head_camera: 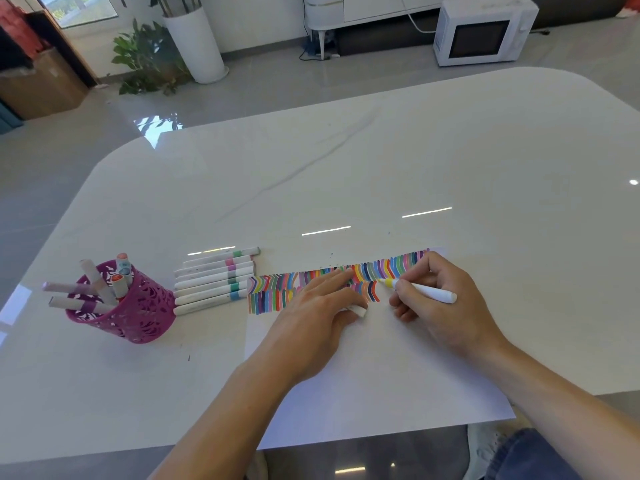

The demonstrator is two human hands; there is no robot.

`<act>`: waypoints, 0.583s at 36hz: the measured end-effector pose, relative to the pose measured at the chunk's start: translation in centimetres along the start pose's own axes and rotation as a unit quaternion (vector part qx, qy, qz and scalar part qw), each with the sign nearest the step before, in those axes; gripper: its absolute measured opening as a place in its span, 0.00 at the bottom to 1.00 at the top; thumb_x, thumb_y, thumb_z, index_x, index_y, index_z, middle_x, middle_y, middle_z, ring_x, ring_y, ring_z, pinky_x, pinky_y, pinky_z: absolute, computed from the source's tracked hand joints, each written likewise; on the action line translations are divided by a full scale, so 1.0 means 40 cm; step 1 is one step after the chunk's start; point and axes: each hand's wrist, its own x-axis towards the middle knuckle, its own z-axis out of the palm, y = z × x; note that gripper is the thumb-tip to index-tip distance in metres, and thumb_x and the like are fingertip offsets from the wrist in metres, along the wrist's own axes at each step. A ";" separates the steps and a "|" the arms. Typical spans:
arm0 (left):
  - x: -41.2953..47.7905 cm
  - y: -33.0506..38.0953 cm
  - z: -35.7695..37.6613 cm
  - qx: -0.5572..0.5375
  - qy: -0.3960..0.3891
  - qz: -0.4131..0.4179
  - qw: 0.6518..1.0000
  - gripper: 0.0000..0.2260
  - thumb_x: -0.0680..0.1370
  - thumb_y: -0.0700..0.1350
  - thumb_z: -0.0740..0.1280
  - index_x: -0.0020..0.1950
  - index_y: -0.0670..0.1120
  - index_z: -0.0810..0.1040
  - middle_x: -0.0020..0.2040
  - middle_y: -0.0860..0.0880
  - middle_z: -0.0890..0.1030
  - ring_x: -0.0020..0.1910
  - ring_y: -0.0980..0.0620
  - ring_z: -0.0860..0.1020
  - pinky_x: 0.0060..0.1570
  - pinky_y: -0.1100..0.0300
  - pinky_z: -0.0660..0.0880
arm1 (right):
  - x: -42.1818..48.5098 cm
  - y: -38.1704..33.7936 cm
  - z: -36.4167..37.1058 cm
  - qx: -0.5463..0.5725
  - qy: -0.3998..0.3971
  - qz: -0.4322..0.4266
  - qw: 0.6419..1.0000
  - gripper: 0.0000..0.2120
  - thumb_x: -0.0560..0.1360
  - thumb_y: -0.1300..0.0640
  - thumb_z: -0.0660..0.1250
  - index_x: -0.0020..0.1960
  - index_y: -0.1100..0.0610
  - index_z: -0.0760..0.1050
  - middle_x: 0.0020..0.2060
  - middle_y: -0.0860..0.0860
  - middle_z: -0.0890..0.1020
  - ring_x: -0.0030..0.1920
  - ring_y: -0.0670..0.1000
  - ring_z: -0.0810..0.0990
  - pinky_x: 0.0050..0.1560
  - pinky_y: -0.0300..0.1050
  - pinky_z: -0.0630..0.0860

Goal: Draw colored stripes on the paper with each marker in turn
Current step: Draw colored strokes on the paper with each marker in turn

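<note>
On the paper (pixel 363 375), the right hand (pixel 440 303) grips the yellow marker (pixel 424 291), tip pointing toward ten o'clock, while the left hand (pixel 318 306) pinches its cap (pixel 358 310).

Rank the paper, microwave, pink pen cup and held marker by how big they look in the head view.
1. paper
2. pink pen cup and microwave: about alike; the microwave stands farther away, so I won't rank them
3. marker in the right hand
</note>
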 end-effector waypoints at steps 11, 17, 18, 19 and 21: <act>0.002 -0.004 0.003 -0.006 0.001 -0.004 1.000 0.10 0.83 0.47 0.62 0.61 0.59 0.78 0.76 0.61 0.65 0.77 0.63 0.56 0.68 0.72 0.52 | 0.004 -0.007 0.004 0.005 -0.014 0.030 0.999 0.14 0.70 0.53 0.73 0.41 0.63 0.73 0.32 0.58 0.85 0.31 0.55 0.83 0.33 0.45 0.78; 0.002 -0.004 0.005 -0.010 0.003 -0.009 1.000 0.10 0.83 0.47 0.63 0.60 0.60 0.78 0.76 0.61 0.66 0.77 0.63 0.56 0.70 0.69 0.55 | 0.007 -0.008 0.001 -0.020 -0.016 0.031 0.999 0.09 0.75 0.65 0.71 0.41 0.67 0.71 0.30 0.60 0.84 0.29 0.54 0.80 0.32 0.49 0.77; 0.002 -0.004 0.004 -0.010 0.003 -0.010 1.000 0.10 0.83 0.47 0.63 0.60 0.60 0.78 0.76 0.61 0.65 0.77 0.63 0.56 0.70 0.69 0.55 | 0.005 -0.010 0.001 -0.023 -0.017 0.032 0.999 0.09 0.74 0.66 0.70 0.41 0.67 0.70 0.30 0.61 0.83 0.28 0.54 0.80 0.32 0.49 0.77; 0.002 -0.004 0.004 -0.011 0.002 -0.012 1.000 0.10 0.83 0.47 0.63 0.60 0.60 0.78 0.76 0.61 0.65 0.77 0.63 0.56 0.70 0.69 0.54 | 0.004 -0.012 0.001 -0.026 -0.016 0.032 0.999 0.10 0.74 0.66 0.71 0.41 0.67 0.70 0.30 0.61 0.83 0.28 0.53 0.79 0.31 0.48 0.76; 0.002 -0.003 0.003 -0.011 0.001 -0.013 1.000 0.10 0.83 0.47 0.63 0.60 0.60 0.78 0.76 0.62 0.65 0.77 0.63 0.56 0.69 0.70 0.54 | 0.003 -0.015 0.002 -0.036 -0.010 0.025 0.999 0.11 0.72 0.63 0.72 0.38 0.63 0.70 0.29 0.60 0.82 0.27 0.52 0.78 0.29 0.45 0.75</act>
